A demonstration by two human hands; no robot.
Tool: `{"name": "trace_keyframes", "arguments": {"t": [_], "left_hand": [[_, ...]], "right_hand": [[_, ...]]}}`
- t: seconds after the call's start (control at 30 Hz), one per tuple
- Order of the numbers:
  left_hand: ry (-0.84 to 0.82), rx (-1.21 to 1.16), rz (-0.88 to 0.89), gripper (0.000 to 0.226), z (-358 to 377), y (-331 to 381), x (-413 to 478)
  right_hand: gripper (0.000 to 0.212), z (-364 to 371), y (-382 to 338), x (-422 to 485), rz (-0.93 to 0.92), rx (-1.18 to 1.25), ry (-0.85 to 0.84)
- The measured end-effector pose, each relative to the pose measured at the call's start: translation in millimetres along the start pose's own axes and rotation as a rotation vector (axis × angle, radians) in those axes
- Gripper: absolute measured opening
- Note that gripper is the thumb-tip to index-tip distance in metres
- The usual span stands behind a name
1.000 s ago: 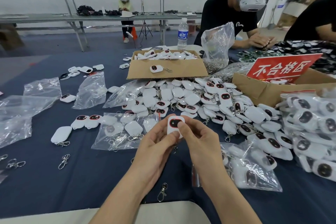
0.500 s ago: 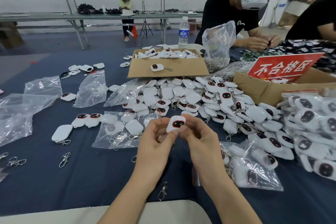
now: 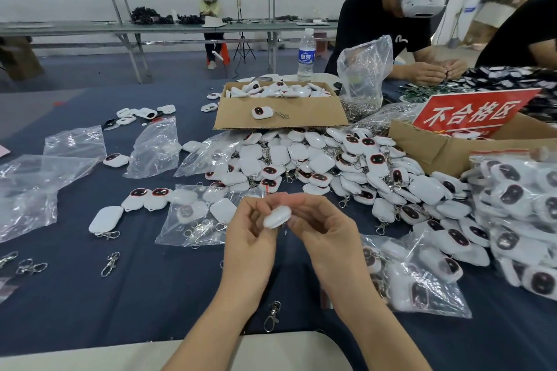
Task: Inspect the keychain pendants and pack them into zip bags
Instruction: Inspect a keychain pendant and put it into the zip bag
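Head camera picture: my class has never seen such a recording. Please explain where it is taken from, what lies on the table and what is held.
There is no machine: a person works with bare hands. The camera sits on that person's head, looking forward and down, so both arms enter from below. The left hand and right hand together pinch one small white plastic keychain pendant, its dark face not showing. On the dark blue table lie a heap of similar white pendants, a clear plastic zip bag holding several, loose metal clasps and an open cardboard box of more pendants.
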State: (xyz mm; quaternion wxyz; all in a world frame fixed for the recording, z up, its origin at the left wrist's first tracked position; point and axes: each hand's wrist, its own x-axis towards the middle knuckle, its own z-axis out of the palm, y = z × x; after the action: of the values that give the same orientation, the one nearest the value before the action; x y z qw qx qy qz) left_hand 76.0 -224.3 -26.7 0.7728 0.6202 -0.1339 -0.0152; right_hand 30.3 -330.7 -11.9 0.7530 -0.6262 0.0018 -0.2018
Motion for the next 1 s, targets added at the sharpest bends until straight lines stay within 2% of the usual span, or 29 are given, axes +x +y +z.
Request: {"name": "trace_keyframes", "arguments": {"t": [0.03, 0.13, 0.2, 0.3, 0.4, 0.5, 0.7, 0.83, 0.93, 1.0], "left_hand": [[0.002, -0.097, -0.052, 0.046, -2, 1, 2], [-0.048, -0.589, -0.245, 0.034, -4, 7, 9], [-0.056, -0.801, -0.332, 0.032, -5, 12, 10], [-0.003, -0.952, -0.424, 0.043, -6, 17, 8], [0.072, -1.037, -0.488, 0.033, -9, 18, 11], [0.038, -1.135, -0.507, 0.025, -13, 21, 11], [-0.012, -1.130, -0.468, 0.031, -14, 20, 6], [-0.016, -1.132, -0.473, 0.027, -13, 18, 11], [0.003, -0.975, -0.477, 0.027, -12, 13, 16], [-0.066, -0.783, -0.468, 0.026, -11, 11, 18]], "right_hand": [[0.034, 0, -1, 0, 0.006, 0.026, -0.022], [0.033, 2, -5, -1, 0.027, 0.145, -0.058], [0.034, 3, -7, -2, 0.030, 0.217, -0.072], [0.031, 7, -7, -4, 0.036, 0.274, -0.094], [0.026, 9, -5, -5, 0.051, 0.248, -0.103], [0.022, 10, -3, -6, 0.069, 0.216, -0.161], [0.019, 9, -2, -6, 0.085, 0.204, -0.191], [0.017, 8, -1, -6, 0.091, 0.180, -0.182], [0.028, 2, -5, -3, 0.042, 0.074, -0.152], [0.041, -7, -9, -2, -0.062, -0.157, -0.089]]}}
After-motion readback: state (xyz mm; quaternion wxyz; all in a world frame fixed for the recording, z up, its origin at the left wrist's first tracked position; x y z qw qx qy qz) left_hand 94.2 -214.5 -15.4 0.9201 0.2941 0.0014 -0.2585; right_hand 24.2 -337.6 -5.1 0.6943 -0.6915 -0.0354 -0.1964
